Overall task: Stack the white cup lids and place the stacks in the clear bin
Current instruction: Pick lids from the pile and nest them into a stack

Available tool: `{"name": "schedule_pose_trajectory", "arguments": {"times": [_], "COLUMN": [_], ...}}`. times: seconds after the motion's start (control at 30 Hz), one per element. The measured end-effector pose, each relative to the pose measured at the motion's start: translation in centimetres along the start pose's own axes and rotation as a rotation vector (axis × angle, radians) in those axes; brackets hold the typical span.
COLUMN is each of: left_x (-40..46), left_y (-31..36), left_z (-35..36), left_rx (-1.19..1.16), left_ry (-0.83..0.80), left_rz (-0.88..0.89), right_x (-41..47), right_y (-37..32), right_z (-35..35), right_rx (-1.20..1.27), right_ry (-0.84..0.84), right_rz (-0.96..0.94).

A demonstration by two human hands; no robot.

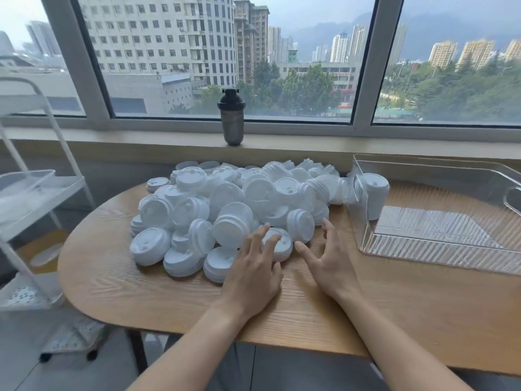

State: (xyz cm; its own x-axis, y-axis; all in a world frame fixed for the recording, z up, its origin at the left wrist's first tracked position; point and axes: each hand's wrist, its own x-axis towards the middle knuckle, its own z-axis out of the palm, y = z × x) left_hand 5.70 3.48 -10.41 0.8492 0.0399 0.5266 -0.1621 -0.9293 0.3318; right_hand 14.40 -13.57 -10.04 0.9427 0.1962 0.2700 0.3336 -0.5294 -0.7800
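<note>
A big heap of white cup lids (225, 204) covers the middle of the wooden table (394, 300). The clear bin (423, 249) stands at the right, with one stack of lids (375, 196) upright in its far left corner. My left hand (253, 266) lies with straight fingers on a lid (282, 245) at the heap's near edge. My right hand (327, 255) hovers just right of that lid, fingers spread and holding nothing.
A dark shaker bottle (231, 117) stands on the window sill behind the heap. A white wire cart (36, 198) is beside the table's left end. Bare tabletop lies in front of the heap and the bin.
</note>
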Motion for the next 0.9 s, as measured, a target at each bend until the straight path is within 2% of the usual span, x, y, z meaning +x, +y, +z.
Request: {"name": "schedule_pose_trajectory", "arguments": {"times": [0.17, 0.4, 0.53, 0.7, 0.9], "left_x": [1.6, 2.3, 2.1, 1.8, 1.0], "left_y": [-0.5, -0.7, -0.8, -0.1, 0.6], "left_z": [1.2, 2.1, 2.0, 1.1, 0.2], "left_rx": [0.011, 0.084, 0.036, -0.063, -0.183], "left_ry": [-0.005, 0.034, 0.040, -0.012, -0.125], "left_rz": [-0.106, -0.143, -0.116, -0.089, 0.000], "right_x": [2.7, 3.8, 2.7, -0.3, -4.2], "right_y": [0.7, 0.7, 1.0, 1.8, 3.2], "right_z": [1.2, 1.2, 0.4, -2.1, -5.0], "right_rx": [-0.032, 0.061, 0.085, -0.030, -0.308], "right_ry": [-0.007, -0.018, 0.078, 0.160, 0.088], "right_rz": [0.038, 0.011, 0.008, -0.003, -0.029]}}
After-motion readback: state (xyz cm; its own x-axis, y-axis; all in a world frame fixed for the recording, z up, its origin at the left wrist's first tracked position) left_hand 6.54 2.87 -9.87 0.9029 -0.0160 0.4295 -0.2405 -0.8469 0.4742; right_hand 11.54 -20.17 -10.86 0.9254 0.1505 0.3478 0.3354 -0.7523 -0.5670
